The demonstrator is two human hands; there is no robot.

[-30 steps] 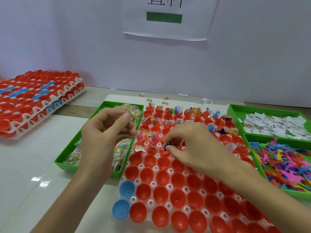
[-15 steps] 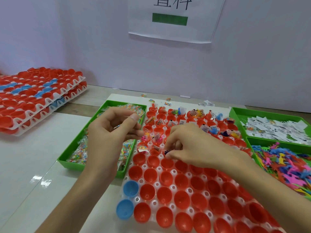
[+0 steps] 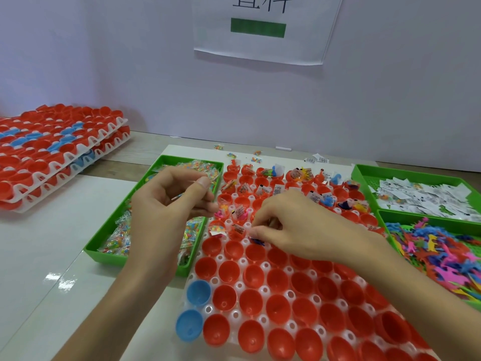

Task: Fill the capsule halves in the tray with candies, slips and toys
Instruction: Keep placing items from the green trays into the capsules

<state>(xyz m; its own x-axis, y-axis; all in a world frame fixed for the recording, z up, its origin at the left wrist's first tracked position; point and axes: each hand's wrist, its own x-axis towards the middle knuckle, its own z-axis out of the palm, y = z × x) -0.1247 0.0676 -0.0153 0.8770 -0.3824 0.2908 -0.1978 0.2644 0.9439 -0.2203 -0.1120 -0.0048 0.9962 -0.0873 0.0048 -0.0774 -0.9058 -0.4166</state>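
Halves (image 3: pixel 229 272) in the tray's (image 3: pixel 243 261) far rows look filled; right hand (image 3: pixel 299 227) pinches a toy (image 3: pixel 256 241) over the next; left hand (image 3: pixel 166 207) curls, contents unclear; the drop needs aim.

White table (image 3: pixel 39 243), capsule tray (image 3: pixel 243 261), 3 bins (image 3: pixel 106 256)

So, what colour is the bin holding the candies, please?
The bin is green; the head view shows it.

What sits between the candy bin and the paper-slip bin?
The white tray of capsule halves, with the right hand over it, in the head view.
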